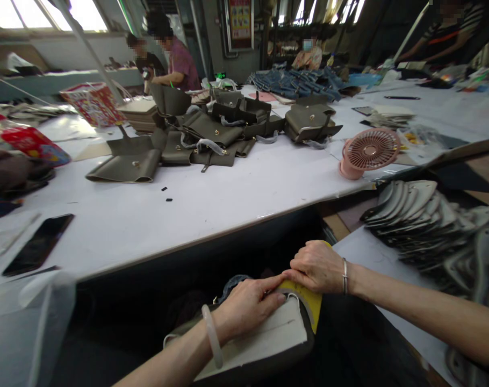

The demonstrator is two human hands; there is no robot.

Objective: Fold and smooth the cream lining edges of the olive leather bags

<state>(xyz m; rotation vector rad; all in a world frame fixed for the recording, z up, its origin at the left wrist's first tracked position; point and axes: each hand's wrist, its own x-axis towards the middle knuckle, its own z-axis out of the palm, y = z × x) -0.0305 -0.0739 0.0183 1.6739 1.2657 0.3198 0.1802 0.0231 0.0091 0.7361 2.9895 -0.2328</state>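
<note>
Low in front of me, below the table edge, lies a dark olive bag [264,365] with a pale board-like panel [264,338] on its upper face. My left hand [250,306] grips it along the far side, thumb on the panel and index finger stretched toward a yellow curved piece [314,303]. That piece stands against the bag's right end. My right hand [317,266] is closed over its upper part, fingers curled. Both hands meet at the fingertips. Some of my left fingers are hidden behind the bag.
Several olive bags [216,129] are heaped on the white table [228,199]. A pink fan [369,150] stands near its edge, a phone [38,244] lies left. Stacked curved pieces [422,220] sit at right. People [180,64] work behind.
</note>
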